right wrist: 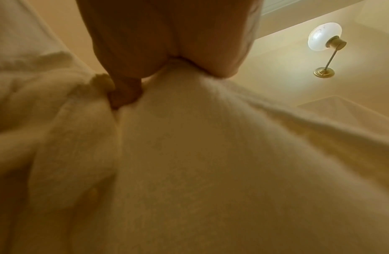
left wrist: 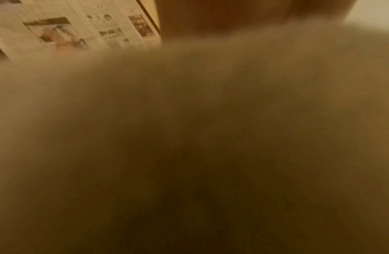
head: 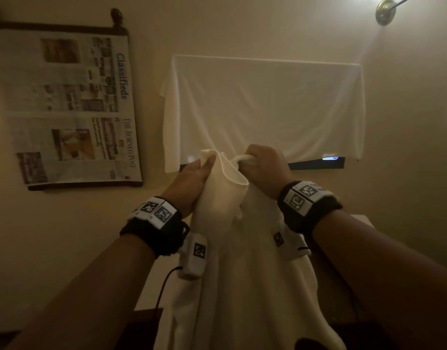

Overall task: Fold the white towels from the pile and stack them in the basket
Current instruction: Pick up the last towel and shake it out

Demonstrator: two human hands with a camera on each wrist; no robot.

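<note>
A white towel point(head: 232, 261) hangs in front of me, held up high by its top edge. My left hand point(head: 194, 175) pinches one corner of it between thumb and fingers. My right hand point(head: 262, 165) is fisted round the bunched edge a little to the right, close to the left hand. In the right wrist view the right hand point(right wrist: 158, 56) clamps the towel point(right wrist: 210, 154), which fans out below it. The left wrist view is filled by blurred towel cloth point(left wrist: 189, 137). No basket or pile shows.
A second white towel point(head: 265, 107) hangs flat on the wall behind, over a dark bar point(head: 315, 163). A newspaper on a wooden holder point(head: 68, 104) hangs at the left. A brass wall lamp point(right wrist: 324, 43) is up at the right. A pale surface point(head: 151, 289) lies below.
</note>
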